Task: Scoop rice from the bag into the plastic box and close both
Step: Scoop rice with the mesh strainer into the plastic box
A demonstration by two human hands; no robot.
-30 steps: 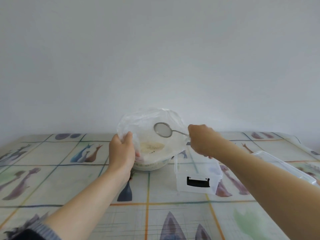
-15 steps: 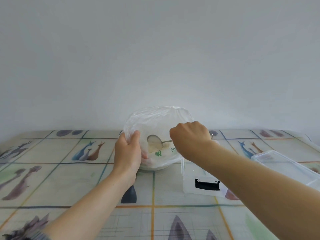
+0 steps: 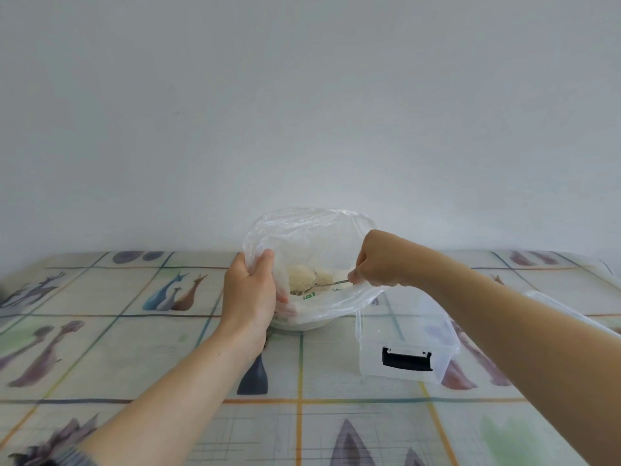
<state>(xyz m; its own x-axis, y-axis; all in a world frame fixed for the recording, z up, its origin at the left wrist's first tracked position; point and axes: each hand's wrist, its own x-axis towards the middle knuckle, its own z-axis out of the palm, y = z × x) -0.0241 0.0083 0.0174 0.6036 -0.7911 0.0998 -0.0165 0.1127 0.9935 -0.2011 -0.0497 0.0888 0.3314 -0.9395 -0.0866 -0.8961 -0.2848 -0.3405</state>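
Rice (image 3: 300,280) sits heaped in the little strainer scoop (image 3: 304,283), down inside the open bag (image 3: 311,237). My right hand (image 3: 381,258) comes in from three o'clock of the bag, fingers curled tight around the thin metal handle, knuckles over the bag's rim. My left hand (image 3: 250,290) is at nine o'clock, thumb and fingers pinched on the plastic edge, holding the mouth wide. The bag rests in a white bowl (image 3: 297,326) on the patterned tablecloth (image 3: 100,348). At about four o'clock from the bag stands the clear plastic box (image 3: 408,344), open, black latch (image 3: 406,359) facing me, just beside the bowl. Its lid (image 3: 571,314) lies farther out toward three o'clock, partly behind my right forearm.
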